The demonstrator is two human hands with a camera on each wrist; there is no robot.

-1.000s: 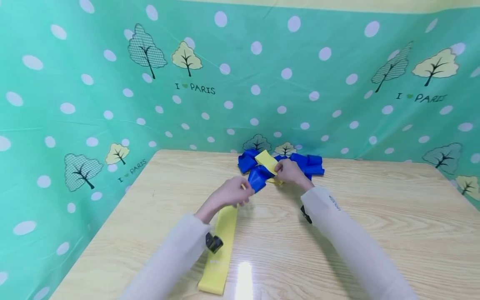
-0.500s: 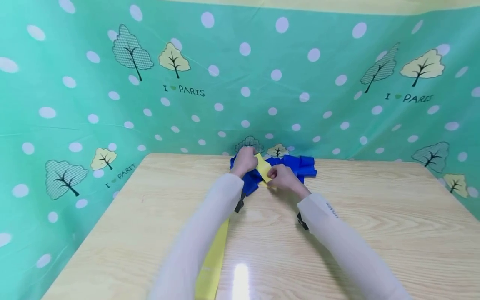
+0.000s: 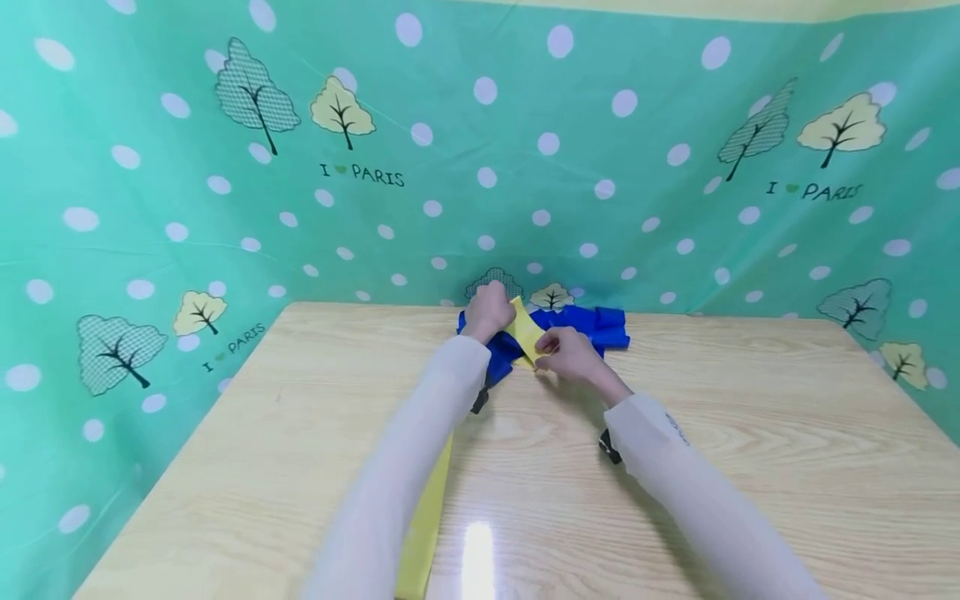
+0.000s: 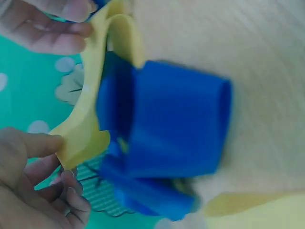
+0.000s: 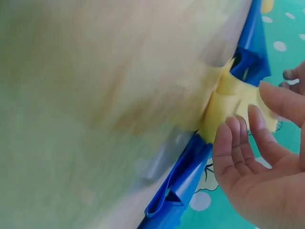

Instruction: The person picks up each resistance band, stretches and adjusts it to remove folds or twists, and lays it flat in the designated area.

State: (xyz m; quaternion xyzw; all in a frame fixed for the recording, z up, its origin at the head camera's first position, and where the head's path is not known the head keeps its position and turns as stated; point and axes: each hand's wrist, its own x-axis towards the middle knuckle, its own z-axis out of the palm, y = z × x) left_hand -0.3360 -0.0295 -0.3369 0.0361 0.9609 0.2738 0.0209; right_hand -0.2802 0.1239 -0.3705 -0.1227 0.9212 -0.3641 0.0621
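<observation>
A bundle of folded blue resistance bands [image 3: 611, 323] lies at the table's far edge. Across its middle runs a yellow resistance band [image 3: 527, 333], which shows in the left wrist view as a curved strip with a loop at the blue folds. My left hand [image 3: 489, 311] pinches the yellow band's far end between thumb and fingers. At the near end my right hand [image 3: 567, 353] holds the same band, thumb and index finger on either side of it in the right wrist view [image 5: 267, 157]. Part of the blue bundle is hidden behind my left hand.
Another flat yellow band [image 3: 429, 525] lies on the wooden table [image 3: 675, 367], partly under my left forearm. A green dotted cloth [image 3: 420, 192] with trees hangs behind the table's far edge and along its left side.
My left hand has moved forward and up from beside the blue bundle and taken the yellow band's far end. My right hand stays on the band, which now lies stretched between both hands.
</observation>
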